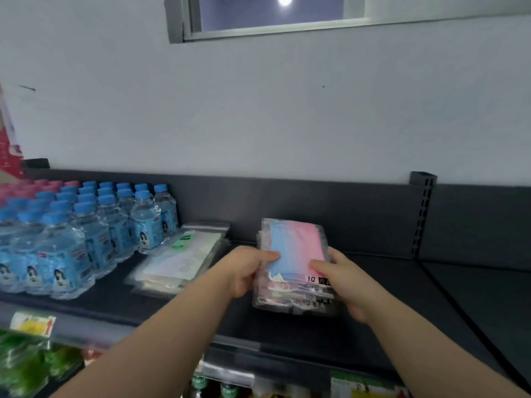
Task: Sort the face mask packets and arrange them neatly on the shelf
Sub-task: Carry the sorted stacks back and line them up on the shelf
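Shop: stocked shelf (pixel 373 326), rows of water bottles (pixel 94 225)

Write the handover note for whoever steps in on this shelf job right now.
Left hand: gripping the left edge of the pink-and-blue mask packet stack.
Right hand: gripping the stack's right edge, thumb on top.
The stack sits mid-shelf; the white mask packet pile lies to its left, askew, beside the water bottles.
Done: packets split into two piles by type.
Left: square up both piles.

lower packets (pixel 293 300) hidden under the top one, labels blurred
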